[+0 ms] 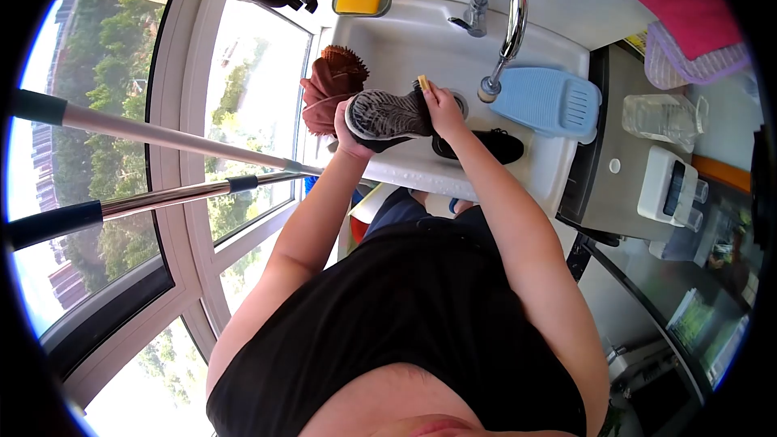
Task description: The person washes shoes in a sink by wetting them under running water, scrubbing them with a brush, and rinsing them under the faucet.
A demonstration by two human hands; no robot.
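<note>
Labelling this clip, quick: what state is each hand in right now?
Left hand: closed, holding a dark shoe, patterned sole toward the camera.
Right hand: closed, holding a small brush at the shoe.

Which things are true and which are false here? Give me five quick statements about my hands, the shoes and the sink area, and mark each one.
1. The left hand holds a shoe. True.
2. The right hand is empty. False: the right hand holds a small brush.
3. A second shoe lies in the sink. True.
4. The washboard is pink. False: the washboard is blue.
5. The tap reaches over the sink. True.
</note>
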